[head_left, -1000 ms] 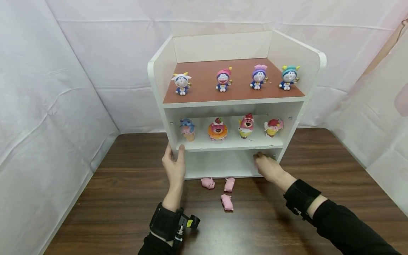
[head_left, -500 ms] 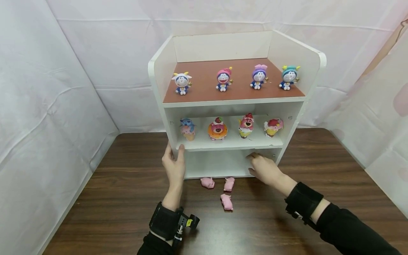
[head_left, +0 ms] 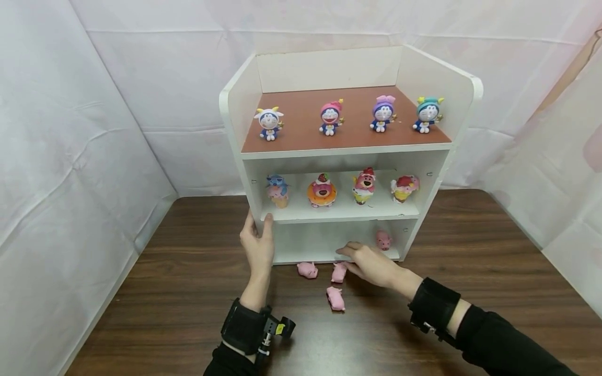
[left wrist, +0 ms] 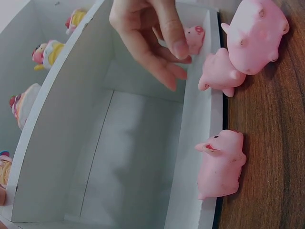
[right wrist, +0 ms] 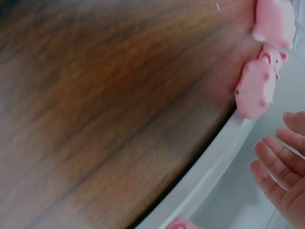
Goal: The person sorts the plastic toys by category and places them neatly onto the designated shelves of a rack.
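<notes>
Shelving of white board (head_left: 235,112) stands at twelve o'clock on the brown wooden table (head_left: 188,292) in the head view, and the left hand (head_left: 257,245) holds its left upright, thumb on the front edge and fingers round the side, which looks like a brace to keep the light unit from sliding. Four blue cat figurines (head_left: 330,118) line the red top deck and four dessert figurines (head_left: 322,192) fill the middle shelf, evenly spaced, so the rows read as a display. One pink pig (head_left: 383,240) stands in the bottom compartment at its right end. The right hand (head_left: 371,263) hovers just in front of that compartment, fingers loosely spread and holding nothing, right above a second pig (head_left: 338,272) lying on the table; a third (head_left: 308,270) lies at nine o'clock from it and a fourth (head_left: 335,298) at six o'clock. From the left wrist view, the right hand's fingers (left wrist: 164,62) hang relaxed and apart over the white floor of the bottom compartment, with the standing pig (left wrist: 194,38) behind them and three pigs (left wrist: 220,164) against the shelf's front lip. From the right wrist view, blurred, straight fingertips (right wrist: 279,167) show at four o'clock, empty, with a pig (right wrist: 255,88) resting against the lip at two o'clock.
</notes>
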Tool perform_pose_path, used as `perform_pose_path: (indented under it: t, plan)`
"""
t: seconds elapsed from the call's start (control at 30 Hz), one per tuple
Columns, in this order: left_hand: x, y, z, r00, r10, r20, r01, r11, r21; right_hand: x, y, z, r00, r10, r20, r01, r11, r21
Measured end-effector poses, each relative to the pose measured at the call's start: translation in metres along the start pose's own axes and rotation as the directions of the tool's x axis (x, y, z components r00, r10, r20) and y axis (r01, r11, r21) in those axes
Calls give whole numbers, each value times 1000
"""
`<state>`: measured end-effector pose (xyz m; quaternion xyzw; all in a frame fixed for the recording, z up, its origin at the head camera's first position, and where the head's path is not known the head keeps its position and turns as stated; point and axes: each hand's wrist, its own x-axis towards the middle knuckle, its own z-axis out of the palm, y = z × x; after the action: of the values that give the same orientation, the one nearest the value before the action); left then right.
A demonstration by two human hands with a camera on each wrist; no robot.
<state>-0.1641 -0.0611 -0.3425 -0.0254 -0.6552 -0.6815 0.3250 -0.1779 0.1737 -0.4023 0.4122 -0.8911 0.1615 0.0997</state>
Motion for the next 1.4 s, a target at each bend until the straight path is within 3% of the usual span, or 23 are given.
perform_pose_path:
  t: [0.37,0.6,0.97,1.2,1.4]
  plan:
    - [-1,1,1,1000,3,5,-3,1000,-9,2,-2,13,996,-86,13,86,995,47]
    - [0,-1,0,1000,-6,6,6,1000,-7,-3,0,13,996,-89,5,89,993,80]
    - [0,-1,0,1000,-2,-2,2,1000,-3,-26,1,8,994,-101,-28,102,994,46]
    - [-1,0,0,1000,1,-1,-1,1000,4,-34,3,7,987,-153,-45,152,988,-18]
    - [-1,1,0,1000,2,-7,-2,1000,15,-26,4,-3,978,-205,45,207,977,-47]
